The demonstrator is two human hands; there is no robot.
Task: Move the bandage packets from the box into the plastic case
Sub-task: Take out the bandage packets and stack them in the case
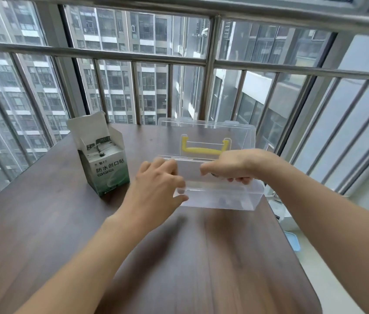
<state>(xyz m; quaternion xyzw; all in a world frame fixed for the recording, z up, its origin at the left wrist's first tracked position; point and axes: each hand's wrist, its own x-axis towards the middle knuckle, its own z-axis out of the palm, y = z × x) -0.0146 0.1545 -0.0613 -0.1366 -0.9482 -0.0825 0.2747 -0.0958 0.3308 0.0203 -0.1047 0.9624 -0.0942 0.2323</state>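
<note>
A green-and-white bandage box (pixel 108 175) stands on the table at the left, top flaps open, with white bandage packets (pixel 98 148) showing inside. To its right sits the clear plastic case (pixel 222 199), its lid (pixel 204 134) raised upright and showing a yellow handle. My left hand (pixel 156 184) spans the case's left end, thumb on the front wall and fingers at the rear rim. My right hand (pixel 231 167) hovers over the case's open top with fingers curled. A small dark-and-white edge of a packet (pixel 213 174) peeks out under it.
The dark wooden table (pixel 179 257) ends just right of the case. A metal railing (pixel 208 60) with windows runs behind the table. A light blue object (pixel 293 241) lies on the floor at the right.
</note>
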